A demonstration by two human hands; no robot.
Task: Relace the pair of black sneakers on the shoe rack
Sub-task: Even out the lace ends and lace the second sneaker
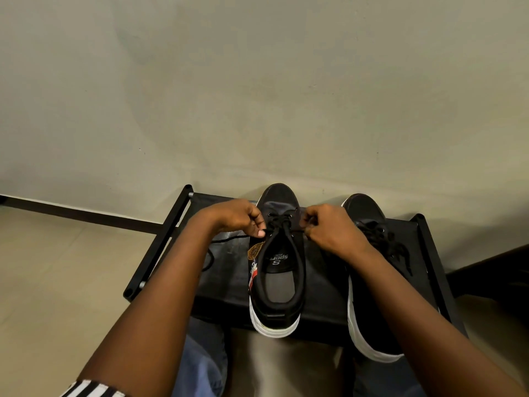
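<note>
Two sneakers [276, 262] side by side on rack [226, 282].

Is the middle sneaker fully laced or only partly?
Only partly. On the middle sneaker the lace crosses just the eyelets nearest the toe; the left hand and right hand each pinch a strand.

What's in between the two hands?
A sneaker, at its front eyelets. The left hand and right hand each pinch its lace. Seen in the head view.

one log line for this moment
step: lacing middle sneaker | left hand: pinches lace | right hand: pinches lace | other sneaker: on rack
</note>
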